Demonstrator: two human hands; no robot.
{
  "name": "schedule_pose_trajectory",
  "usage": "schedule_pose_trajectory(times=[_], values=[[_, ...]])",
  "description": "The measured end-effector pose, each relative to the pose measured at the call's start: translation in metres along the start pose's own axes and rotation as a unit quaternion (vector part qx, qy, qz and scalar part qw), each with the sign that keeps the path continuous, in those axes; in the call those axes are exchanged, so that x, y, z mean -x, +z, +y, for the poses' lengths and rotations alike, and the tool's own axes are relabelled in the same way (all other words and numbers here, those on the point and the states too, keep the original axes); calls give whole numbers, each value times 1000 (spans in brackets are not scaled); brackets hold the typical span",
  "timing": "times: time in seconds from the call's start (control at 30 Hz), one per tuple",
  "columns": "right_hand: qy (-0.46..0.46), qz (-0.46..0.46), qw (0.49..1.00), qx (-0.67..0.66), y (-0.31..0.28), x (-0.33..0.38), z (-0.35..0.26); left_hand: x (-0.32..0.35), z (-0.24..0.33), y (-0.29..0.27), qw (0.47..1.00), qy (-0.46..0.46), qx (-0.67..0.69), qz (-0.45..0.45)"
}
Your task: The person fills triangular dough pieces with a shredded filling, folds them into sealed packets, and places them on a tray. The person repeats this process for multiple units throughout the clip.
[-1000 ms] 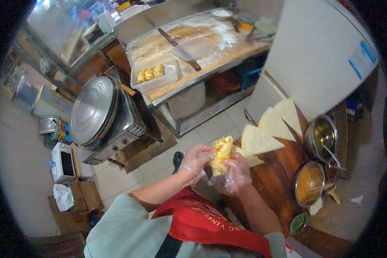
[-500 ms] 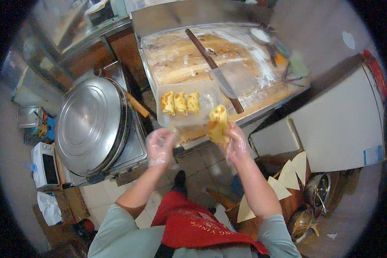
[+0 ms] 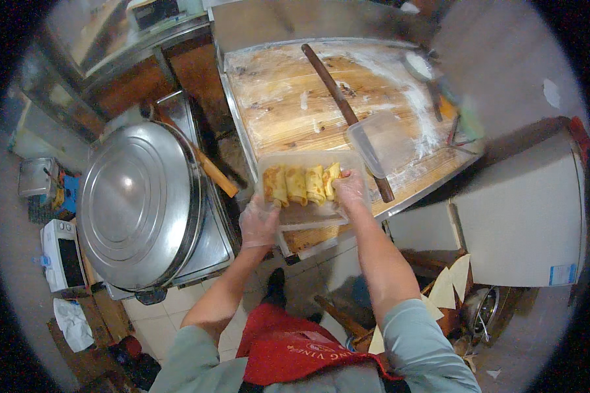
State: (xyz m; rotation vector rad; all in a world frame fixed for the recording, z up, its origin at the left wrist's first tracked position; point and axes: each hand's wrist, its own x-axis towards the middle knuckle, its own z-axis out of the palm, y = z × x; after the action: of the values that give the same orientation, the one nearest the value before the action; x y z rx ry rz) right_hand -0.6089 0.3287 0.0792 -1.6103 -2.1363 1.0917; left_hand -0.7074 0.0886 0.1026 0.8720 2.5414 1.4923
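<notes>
Several golden-yellow rolled pancakes point(image 3: 296, 183) with browned patches stand side by side in a clear plastic container point(image 3: 308, 214) at the near edge of the wooden board. Inside a thin clear glove, my right hand point(image 3: 352, 192) has its fingers closed on the rightmost rolled pancake point(image 3: 331, 179), within the container. My left hand point(image 3: 259, 223), gloved the same way, is closed at the container's near left corner, close to the leftmost roll; its fingertips are partly hidden.
A floured wooden board point(image 3: 275, 98) carries a long rolling pin point(image 3: 331, 85), a clear lid point(image 3: 390, 141) and a flour bowl point(image 3: 417, 65). To the left sits a round metal-lidded griddle point(image 3: 134, 203) with a wooden-handled tool point(image 3: 216, 173). Pale triangular sheets point(image 3: 442, 288) lie at lower right.
My right hand has brought the pancake roll down into the container, beside the others. My left hand has moved onto the container's near left corner. The view has shifted slightly.
</notes>
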Motion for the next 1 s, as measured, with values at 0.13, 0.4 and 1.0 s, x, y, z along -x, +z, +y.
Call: schedule_pose_trajectory(times=[0.13,0.4,1.0], values=[[41,-40,994,-98,6,-12,12,0,-3,7,999,-31,-16,-18],[105,-127,937,-309,-4,-2,3,-1,1,3,997,-50,-27,-45],[114,-274,794,-530,-110,83,19,18,52,3,973,222,59,1]])
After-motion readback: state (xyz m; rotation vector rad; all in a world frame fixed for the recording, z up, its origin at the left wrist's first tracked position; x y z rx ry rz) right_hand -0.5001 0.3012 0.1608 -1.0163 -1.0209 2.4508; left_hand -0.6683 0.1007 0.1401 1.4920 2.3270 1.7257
